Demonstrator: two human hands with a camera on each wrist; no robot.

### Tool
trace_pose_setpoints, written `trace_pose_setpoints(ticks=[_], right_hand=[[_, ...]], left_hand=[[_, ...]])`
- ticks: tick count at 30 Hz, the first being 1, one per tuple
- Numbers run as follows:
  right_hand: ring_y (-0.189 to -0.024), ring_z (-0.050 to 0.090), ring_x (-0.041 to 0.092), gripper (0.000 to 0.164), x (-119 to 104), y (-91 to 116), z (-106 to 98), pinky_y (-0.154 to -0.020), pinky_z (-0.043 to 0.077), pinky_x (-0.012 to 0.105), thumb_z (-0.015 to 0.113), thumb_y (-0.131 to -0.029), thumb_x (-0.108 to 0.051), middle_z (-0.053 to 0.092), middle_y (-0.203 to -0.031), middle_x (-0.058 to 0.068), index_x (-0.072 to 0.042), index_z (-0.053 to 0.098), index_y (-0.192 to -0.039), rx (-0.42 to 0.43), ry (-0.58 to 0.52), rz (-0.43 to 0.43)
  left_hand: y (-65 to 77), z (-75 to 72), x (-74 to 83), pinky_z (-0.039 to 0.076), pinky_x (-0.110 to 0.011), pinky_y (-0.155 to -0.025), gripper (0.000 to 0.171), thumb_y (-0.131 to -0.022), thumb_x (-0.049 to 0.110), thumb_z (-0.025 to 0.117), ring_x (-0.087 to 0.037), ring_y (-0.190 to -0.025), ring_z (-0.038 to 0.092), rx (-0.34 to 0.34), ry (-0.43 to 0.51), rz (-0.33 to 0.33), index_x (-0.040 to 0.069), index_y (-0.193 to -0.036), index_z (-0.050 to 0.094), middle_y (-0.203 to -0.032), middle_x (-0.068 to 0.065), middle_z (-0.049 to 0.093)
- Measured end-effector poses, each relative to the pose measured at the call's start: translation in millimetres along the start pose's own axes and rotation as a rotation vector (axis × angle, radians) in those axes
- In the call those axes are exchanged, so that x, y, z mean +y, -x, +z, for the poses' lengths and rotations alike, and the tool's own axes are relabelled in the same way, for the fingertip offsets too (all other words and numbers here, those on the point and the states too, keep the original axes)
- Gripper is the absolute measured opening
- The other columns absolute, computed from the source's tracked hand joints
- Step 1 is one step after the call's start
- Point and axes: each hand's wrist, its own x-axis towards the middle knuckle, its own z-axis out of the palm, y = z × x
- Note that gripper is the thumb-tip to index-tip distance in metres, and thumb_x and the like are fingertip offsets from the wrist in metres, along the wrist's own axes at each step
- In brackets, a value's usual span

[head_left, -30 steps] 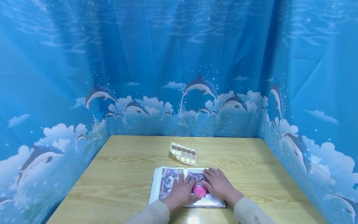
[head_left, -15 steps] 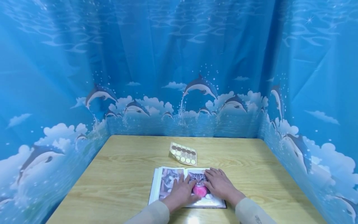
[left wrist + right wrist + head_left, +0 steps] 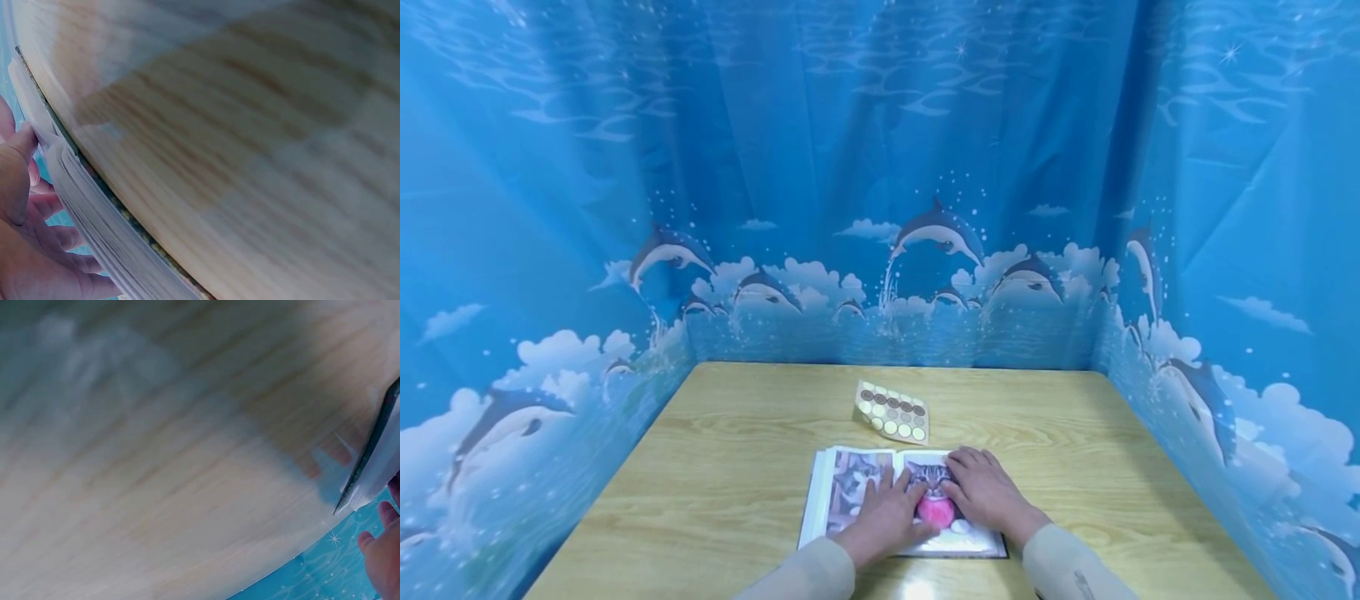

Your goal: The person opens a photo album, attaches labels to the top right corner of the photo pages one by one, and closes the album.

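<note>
An open picture book (image 3: 816, 508) lies on the table, with a cat picture on each page. My left hand (image 3: 886, 515) rests with spread, fairly straight fingers across the inner fold and the lower right page. On the right page, my right hand (image 3: 988, 493) lies at the outer side, its fingers extended over the cat's head. A pink ball (image 3: 936, 512) in that picture shows between the hands. In the left wrist view the book's page edges (image 3: 94, 215) appear side-on beside my left hand (image 3: 37, 244). The right wrist view catches the cover edge (image 3: 370, 450) near my right hand (image 3: 382, 559).
Behind the book lies a sheet of round stickers (image 3: 891, 412), pale and dark brown, with its left corner curled up. The wooden table (image 3: 715, 467) is enclosed by a blue curtain (image 3: 880, 167) printed with dolphins.
My right hand has shifted very slightly right and then back left on the page. My left hand, the book and the sticker sheet look unmoved.
</note>
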Motion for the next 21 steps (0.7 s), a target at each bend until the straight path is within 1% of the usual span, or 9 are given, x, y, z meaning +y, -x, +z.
trace_pose_setpoints(ticks=[11,21], right_hand=[[-0.138,0.038,0.038,0.056,-3.7,1.5,1.3,-0.116,0.022,0.060,0.047,-0.103,-0.042,0.047,-0.147,0.015,-0.003,0.050,-0.143,-0.016,-0.016,0.020],[-0.139,0.037,0.038,0.054,-6.3,1.4,3.5,-0.116,0.020,0.060,0.047,-0.103,-0.041,0.048,-0.147,0.014,-0.005,0.050,-0.144,-0.017,-0.001,0.037]], left_hand=[[1.2,0.0,0.3,0.026,-0.066,-0.111,0.077,-0.084,0.067,0.062,-0.045,-0.143,0.025,0.003,0.012,0.000,0.026,-0.148,0.048,-0.156,-0.014,0.036],[1.5,-1.1,-0.9,0.025,-0.067,-0.111,0.077,-0.085,0.066,0.062,-0.045,-0.144,0.024,0.001,0.010,0.005,0.025,-0.148,0.047,-0.156,-0.014,0.036]])
